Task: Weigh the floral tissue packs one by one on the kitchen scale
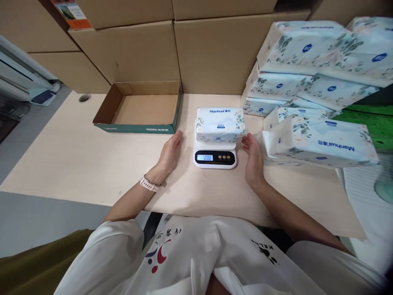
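Observation:
A white digital kitchen scale (199, 145) with a lit display stands mid-table. On its platform lies a pack of tissues (220, 123) in white leaf-printed wrapping. My right hand (254, 159) is just right of the scale, its fingertips at the pack's lower right corner; whether they touch it I cannot tell. The fingers are stretched out, not wrapped round anything. To the left of the scale, my left hand (170, 152) rests edge-down on the table, fingers extended and holding nothing. Its fingertips are close to the front right corner of an open, shallow cardboard box (136, 128) with green outer sides.
More tissue packs (310, 47) are stacked at the back right, with others (331, 139) lying nearer my right hand. Large cardboard boxes (211, 57) form a wall behind the pale wooden table (70, 164). A green crate (359, 123) is at the far right.

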### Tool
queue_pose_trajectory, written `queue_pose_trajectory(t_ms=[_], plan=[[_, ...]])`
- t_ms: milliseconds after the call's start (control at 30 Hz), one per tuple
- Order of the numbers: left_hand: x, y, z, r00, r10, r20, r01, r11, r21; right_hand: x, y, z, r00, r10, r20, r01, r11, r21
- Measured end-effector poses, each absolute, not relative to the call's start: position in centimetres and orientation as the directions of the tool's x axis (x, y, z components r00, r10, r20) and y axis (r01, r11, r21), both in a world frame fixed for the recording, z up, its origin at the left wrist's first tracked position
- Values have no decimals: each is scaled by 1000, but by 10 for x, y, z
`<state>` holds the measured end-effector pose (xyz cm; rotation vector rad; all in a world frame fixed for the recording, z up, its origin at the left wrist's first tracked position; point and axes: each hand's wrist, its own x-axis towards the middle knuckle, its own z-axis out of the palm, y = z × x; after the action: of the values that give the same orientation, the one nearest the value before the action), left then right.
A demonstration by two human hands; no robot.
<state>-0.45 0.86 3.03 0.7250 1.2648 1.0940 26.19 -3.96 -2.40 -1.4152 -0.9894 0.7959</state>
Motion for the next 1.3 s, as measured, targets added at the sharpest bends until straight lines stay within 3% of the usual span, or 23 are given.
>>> queue_pose_trajectory(t_ms=[1300], plan=[[-7,9,29,-44,932,-359,-224,341,913,265,-42,-23,401,913,80,163,15,-986]])
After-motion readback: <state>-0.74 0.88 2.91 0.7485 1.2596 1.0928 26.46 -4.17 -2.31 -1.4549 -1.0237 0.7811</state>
